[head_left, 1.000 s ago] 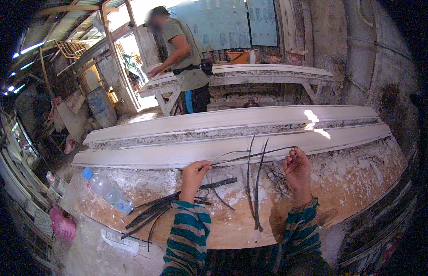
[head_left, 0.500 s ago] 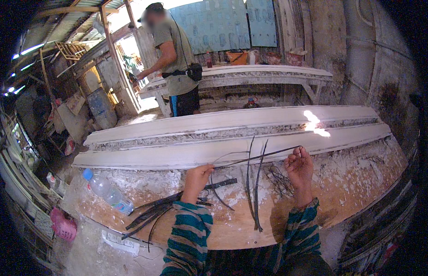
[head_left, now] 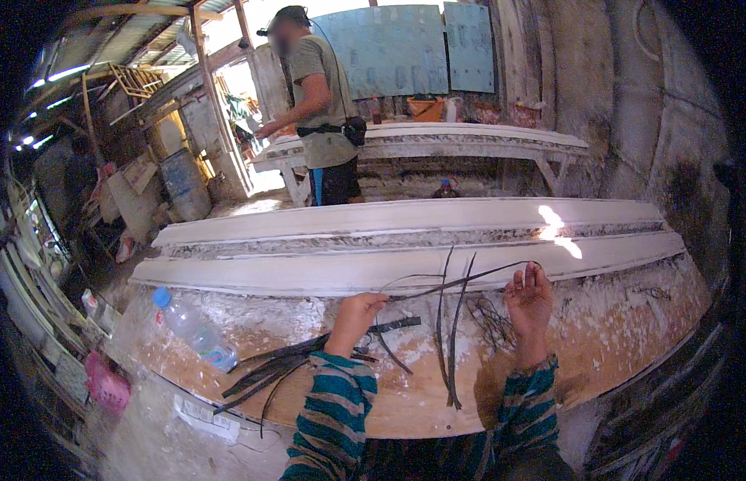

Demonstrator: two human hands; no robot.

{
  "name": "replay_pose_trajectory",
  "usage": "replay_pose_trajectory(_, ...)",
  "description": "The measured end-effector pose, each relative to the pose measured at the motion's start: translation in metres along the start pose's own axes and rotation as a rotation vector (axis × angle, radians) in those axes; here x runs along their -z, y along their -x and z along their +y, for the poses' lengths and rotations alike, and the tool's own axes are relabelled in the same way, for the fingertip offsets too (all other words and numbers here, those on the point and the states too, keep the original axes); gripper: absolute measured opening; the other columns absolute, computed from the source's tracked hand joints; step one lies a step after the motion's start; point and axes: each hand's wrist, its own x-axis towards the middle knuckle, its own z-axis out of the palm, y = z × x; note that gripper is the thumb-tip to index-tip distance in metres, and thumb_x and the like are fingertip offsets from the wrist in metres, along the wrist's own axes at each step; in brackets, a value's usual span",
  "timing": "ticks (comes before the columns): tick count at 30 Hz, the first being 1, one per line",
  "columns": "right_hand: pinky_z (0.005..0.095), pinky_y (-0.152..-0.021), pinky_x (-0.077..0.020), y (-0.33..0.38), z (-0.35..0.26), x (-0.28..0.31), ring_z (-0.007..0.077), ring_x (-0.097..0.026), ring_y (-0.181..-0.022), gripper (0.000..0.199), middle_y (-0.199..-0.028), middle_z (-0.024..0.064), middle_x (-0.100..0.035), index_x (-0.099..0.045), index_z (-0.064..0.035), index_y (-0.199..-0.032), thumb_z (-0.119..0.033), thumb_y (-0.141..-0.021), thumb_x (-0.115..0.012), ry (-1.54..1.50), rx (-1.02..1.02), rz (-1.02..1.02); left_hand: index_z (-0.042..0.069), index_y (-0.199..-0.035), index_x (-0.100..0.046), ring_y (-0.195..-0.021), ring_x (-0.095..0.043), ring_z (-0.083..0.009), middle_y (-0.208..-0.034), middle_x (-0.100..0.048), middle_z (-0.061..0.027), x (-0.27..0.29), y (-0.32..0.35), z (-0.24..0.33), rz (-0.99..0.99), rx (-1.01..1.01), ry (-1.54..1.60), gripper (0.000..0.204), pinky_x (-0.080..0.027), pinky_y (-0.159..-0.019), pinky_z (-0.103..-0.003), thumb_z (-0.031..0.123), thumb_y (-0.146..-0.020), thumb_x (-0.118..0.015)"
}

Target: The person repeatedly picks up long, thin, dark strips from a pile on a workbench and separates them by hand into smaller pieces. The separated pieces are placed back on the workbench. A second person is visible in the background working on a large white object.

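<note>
A thin black strip point(head_left: 489, 276), like cut rubber, stretches between my two hands above the worktable. My left hand point(head_left: 355, 321) is closed in a pinch on its left end. At the strip's other end, my right hand point(head_left: 529, 309) has its palm partly turned up and its fingertips holding the tip. The strip bows a little close to the right hand. Two long black strips point(head_left: 448, 345) lie crosswise beneath it. A bundle of wider dark strips point(head_left: 281, 365) rests by my left forearm, and a tangle of thin black strands point(head_left: 489, 322) sits beside my right wrist.
Two long white-coated boards point(head_left: 309, 276) run across the table's far side. A clear plastic bottle point(head_left: 188, 329) with a blue cap lies at the left. White flakes cover parts of the wooden tabletop point(head_left: 405, 413). Beyond, a person point(head_left: 325, 104) stands by another bench point(head_left: 469, 140).
The strip was straight and taut; now it curves slightly near my right hand. My right fingers have straightened upward somewhat. The whole view has shifted a little.
</note>
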Motion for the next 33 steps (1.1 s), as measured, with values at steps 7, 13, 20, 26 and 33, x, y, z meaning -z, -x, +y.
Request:
replay_pose_trajectory(7, 0.0332, -0.075, -0.0476, -0.001, -0.004, 0.003, 0.0161, -0.057, -0.093, 0.015, -0.098, -0.0014, -0.062, -0.060, -0.0108, -0.094, -0.021, -0.086, -0.051, 0.029, -0.009, 0.061, 0.003, -0.095, -0.064, -0.075, -0.062, -0.0235, -0.084, -0.064, -0.0154, -0.002, 0.001, 0.004, -0.023, -0.022, 0.043, 0.021, -0.047, -0.068, -0.029, 0.007, -0.074, -0.062)
replay_pose_trajectory(13, 0.0342, -0.075, -0.0469, -0.001, -0.006, 0.003, 0.0151, -0.056, -0.095, 0.013, -0.099, -0.0023, -0.062, -0.060, -0.0120, -0.093, -0.020, -0.085, -0.052, 0.006, 0.027, 0.080, 0.002, -0.089, -0.063, -0.072, -0.060, -0.0149, -0.078, -0.064, -0.0093, 0.003, 0.003, 0.011, -0.031, 0.041, 0.124, 0.016, -0.046, -0.066, -0.027, 0.005, -0.074, -0.063)
replay_pose_trajectory(20, 0.0351, -0.075, -0.0465, -0.004, -0.015, 0.008, 0.0152, -0.055, -0.095, 0.016, -0.100, -0.0023, -0.061, -0.058, -0.0115, -0.097, -0.019, -0.084, -0.053, -0.047, 0.045, 0.069, 0.002, -0.075, -0.055, -0.069, -0.056, -0.0092, -0.071, -0.061, -0.0028, -0.001, 0.001, 0.006, -0.087, 0.050, 0.342, 0.010, -0.045, -0.062, -0.023, -0.001, -0.073, -0.064)
replay_pose_trajectory(26, 0.0345, -0.075, -0.0463, -0.005, -0.017, 0.012, 0.0153, -0.056, -0.094, 0.015, -0.099, -0.0026, -0.062, -0.060, -0.0119, -0.095, -0.020, -0.086, -0.051, -0.032, 0.072, 0.091, 0.002, -0.076, -0.063, -0.071, -0.056, -0.0080, -0.072, -0.062, -0.0025, -0.002, 0.002, 0.002, -0.216, 0.082, 0.456, 0.005, -0.044, -0.062, -0.023, 0.000, -0.072, -0.065)
replay_pose_trajectory(33, 0.0349, -0.075, -0.0460, -0.005, -0.017, 0.014, 0.0160, -0.057, -0.093, 0.016, -0.100, -0.0025, -0.062, -0.060, -0.0120, -0.095, -0.019, -0.086, -0.050, -0.029, 0.089, 0.056, 0.001, -0.084, -0.066, -0.077, -0.061, -0.0148, -0.081, -0.066, -0.0076, -0.004, 0.001, 0.005, -0.217, 0.083, 0.330, 0.013, -0.048, -0.071, -0.026, -0.002, -0.073, -0.061)
